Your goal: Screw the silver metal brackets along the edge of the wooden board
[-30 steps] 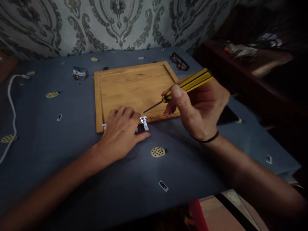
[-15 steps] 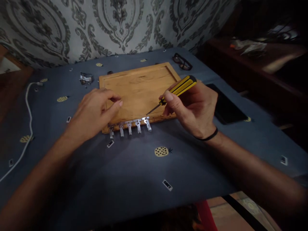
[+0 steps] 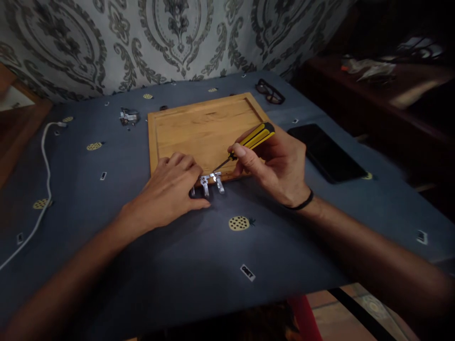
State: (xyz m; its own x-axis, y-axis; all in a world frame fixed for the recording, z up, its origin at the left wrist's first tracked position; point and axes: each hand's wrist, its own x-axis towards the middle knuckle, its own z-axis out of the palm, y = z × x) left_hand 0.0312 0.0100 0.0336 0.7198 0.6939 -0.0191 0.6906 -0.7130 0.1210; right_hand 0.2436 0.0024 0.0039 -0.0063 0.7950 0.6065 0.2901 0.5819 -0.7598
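A yellow-and-black screwdriver (image 3: pixel 254 137) is held in my right hand (image 3: pixel 277 163), between thumb and fingers. Its tip points down at the rightmost metal clip (image 3: pixel 217 182), on the near edge of a framed wooden board (image 3: pixel 206 125). I cannot tell whether the tip touches a screw there. My left hand (image 3: pixel 174 189) lies over the board's near-left edge, fingers bent on top and thumb stretched out in front, apart from them. Beside its fingers another clip (image 3: pixel 204 186) shows. The clips farther left are mostly hidden under this hand.
A black phone (image 3: pixel 330 151) lies right of my right hand. Dark glasses (image 3: pixel 270 91) rest behind the board. Loose metal parts (image 3: pixel 128 117) sit at the back left, and a white cable (image 3: pixel 44 166) runs along the left of the blue patterned tablecloth (image 3: pixel 199 265).
My left hand has moved right and nearer, from above the board onto its near edge, covering several clips. My right hand and the screwdriver have shifted slightly left, bringing the tip to the rightmost clip.
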